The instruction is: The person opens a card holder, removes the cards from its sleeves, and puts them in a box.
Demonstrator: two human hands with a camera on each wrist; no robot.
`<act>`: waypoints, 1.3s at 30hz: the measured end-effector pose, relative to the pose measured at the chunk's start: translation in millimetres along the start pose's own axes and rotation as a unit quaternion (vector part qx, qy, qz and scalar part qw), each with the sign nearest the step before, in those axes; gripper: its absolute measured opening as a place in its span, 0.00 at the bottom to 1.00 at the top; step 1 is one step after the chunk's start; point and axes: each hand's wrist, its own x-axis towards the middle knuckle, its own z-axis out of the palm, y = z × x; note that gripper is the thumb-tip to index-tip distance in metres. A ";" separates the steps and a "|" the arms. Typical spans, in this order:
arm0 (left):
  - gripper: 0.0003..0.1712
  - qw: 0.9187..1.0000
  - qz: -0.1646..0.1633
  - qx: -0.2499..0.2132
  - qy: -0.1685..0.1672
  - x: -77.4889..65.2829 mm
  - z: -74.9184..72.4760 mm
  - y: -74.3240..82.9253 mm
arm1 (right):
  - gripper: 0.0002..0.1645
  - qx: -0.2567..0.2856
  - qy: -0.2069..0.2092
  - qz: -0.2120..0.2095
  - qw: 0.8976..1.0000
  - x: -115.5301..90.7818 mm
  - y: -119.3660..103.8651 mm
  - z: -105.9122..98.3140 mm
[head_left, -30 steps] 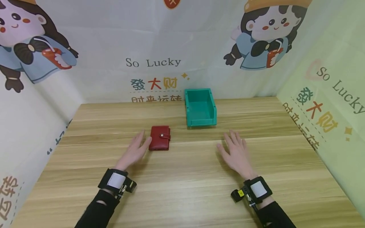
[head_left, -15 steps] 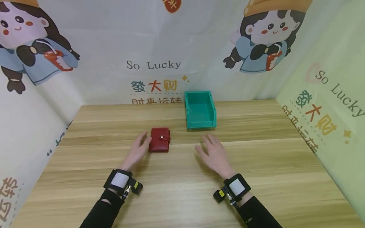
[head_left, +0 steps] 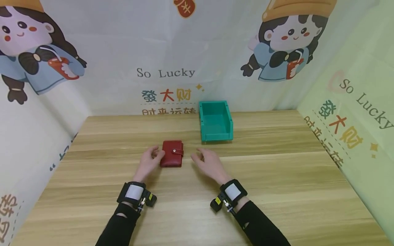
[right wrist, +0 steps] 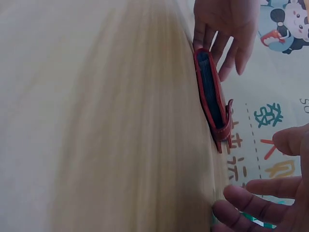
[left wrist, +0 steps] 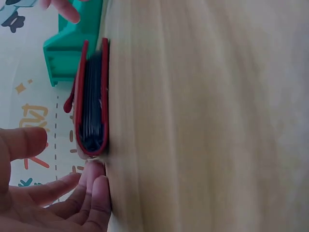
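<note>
A dark red wallet point(head_left: 171, 153) with a snap strap lies flat on the wooden table. My left hand point(head_left: 148, 163) is at its left side. In the left wrist view the fingertips point(left wrist: 99, 188) are right at the wallet's spine, while the thumb stays raised off the cover. Across from it, to the right of the wallet, my right hand point(head_left: 210, 164) hovers with fingers loosely bent and nothing in them. The right wrist view shows a gap between the right fingers point(right wrist: 256, 205) and the wallet's strap side. Card sleeves show along the wallet's edge.
Behind and right of the wallet, a teal open-front bin point(head_left: 216, 137) stands near the back edge of the table point(head_left: 261, 212). Printed cloth walls point(head_left: 117, 41) rise at the back and both sides.
My right hand has swept left across the table toward the wallet, its fingers bending. The left hand has shifted slightly and stays at the wallet's left edge. The wallet keeps its place.
</note>
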 end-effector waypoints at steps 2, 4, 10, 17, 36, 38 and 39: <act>0.32 1.000 0.007 0.022 0.005 2.3 1.5 -1.7 | 0.33 0.006 -0.008 -0.002 1.000 6.1 -2.5 4.8; 0.32 0.999 0.011 0.041 0.002 4.9 2.7 -2.8 | 0.32 -0.005 -0.015 -0.005 1.000 12.3 -4.0 10.1; 0.34 0.997 0.015 0.080 -0.012 10.2 3.6 -2.2 | 0.31 -0.073 -0.019 -0.013 0.997 27.2 -9.4 26.5; 0.43 0.992 0.028 0.094 -0.081 12.7 2.9 -1.9 | 0.24 -0.066 -0.031 -0.033 0.997 31.1 -9.3 37.0; 0.38 0.988 0.054 0.056 -0.136 -9.7 14.0 -0.5 | 0.26 0.129 -0.015 -0.064 0.989 -22.0 23.5 23.6; 0.37 0.987 0.060 0.053 -0.138 -10.7 13.6 0.2 | 0.24 0.135 -0.005 -0.065 0.989 -24.6 23.3 24.9; 0.37 0.987 0.065 0.052 -0.139 -11.1 13.4 0.5 | 0.23 0.137 0.001 -0.068 0.988 -25.7 23.3 25.7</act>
